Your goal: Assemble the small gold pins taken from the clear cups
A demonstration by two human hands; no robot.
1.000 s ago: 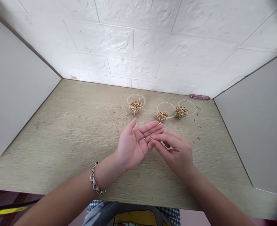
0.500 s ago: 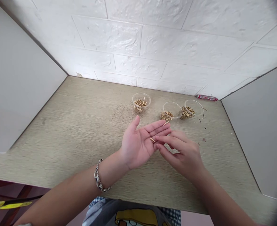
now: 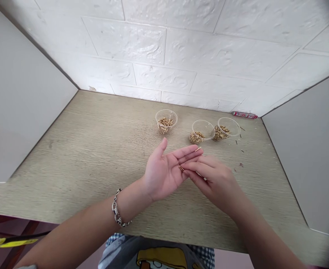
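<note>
A small brass pin lies across the fingers of the left hand, which is spread wide, palm up, with a second pin at its fingertips. Light, stiff and probably slippery, these look best pinched by the shaft. The right hand curls narrow just beside it, fingertips at the first pin (a pale sliver shows in its fingers, too small to tell). Three clear plastic cups of pins sit around twelve to one o'clock on the table
</note>
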